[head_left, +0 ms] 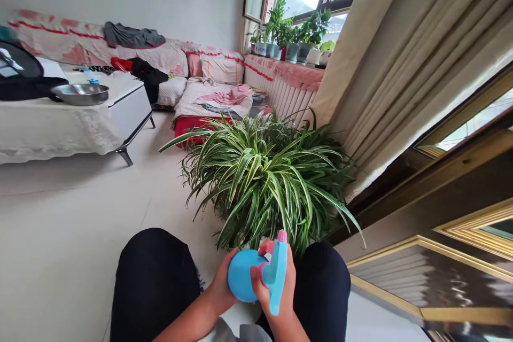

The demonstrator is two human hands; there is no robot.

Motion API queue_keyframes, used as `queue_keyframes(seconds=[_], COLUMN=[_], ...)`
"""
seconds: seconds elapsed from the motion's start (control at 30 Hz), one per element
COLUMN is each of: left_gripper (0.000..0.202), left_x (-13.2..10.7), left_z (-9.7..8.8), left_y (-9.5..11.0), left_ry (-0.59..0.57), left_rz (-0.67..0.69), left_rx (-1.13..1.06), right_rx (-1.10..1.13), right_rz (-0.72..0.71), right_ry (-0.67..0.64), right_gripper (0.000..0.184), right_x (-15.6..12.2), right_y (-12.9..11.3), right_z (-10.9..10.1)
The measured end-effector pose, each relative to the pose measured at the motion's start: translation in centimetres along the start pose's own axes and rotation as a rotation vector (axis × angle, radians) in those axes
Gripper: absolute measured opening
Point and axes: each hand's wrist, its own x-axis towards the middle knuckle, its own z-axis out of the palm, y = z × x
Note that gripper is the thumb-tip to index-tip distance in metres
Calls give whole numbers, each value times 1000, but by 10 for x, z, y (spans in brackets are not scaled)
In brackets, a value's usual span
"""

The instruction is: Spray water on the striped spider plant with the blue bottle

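Between my knees I hold a blue spray bottle (242, 276) with a pink nozzle tip and pink collar. Its round body rests in my left hand (223, 281), whose fingers curl around the side and underneath. My right hand (285, 283) is wrapped around the neck and spray head, with the thumb by the collar. The bottle is tilted, its nozzle facing the plant. Just beyond the bottle spreads a large spider plant (256, 171) with long green and pale striped leaves. The leaves hide most of whatever it grows in.
A low white table (132, 101) at the left bears a metal bowl (82, 94). Behind are a sofa (90, 53) with clothes on it and several potted plants (294, 45) on the windowsill. A long curtain (385, 59) and a gold-trimmed cabinet (420, 272) stand close on the right.
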Motion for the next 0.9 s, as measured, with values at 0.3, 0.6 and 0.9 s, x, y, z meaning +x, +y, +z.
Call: queue_keyframes(seconds=[0.3, 0.6, 0.9], left_gripper=[47, 53, 53], left_x=[-17, 5, 12], left_z=[31, 43, 34], left_y=[-3, -14, -27], left_ry=[16, -6, 21], left_rz=[13, -70, -76], left_rx=[107, 160, 42], right_rx=[5, -146, -151], right_rz=[16, 29, 82], right_ry=[-82, 89, -6], right_gripper=[71, 47, 23], right_x=[-1, 4, 8], right_y=[-9, -12, -12], right_z=[-12, -44, -49])
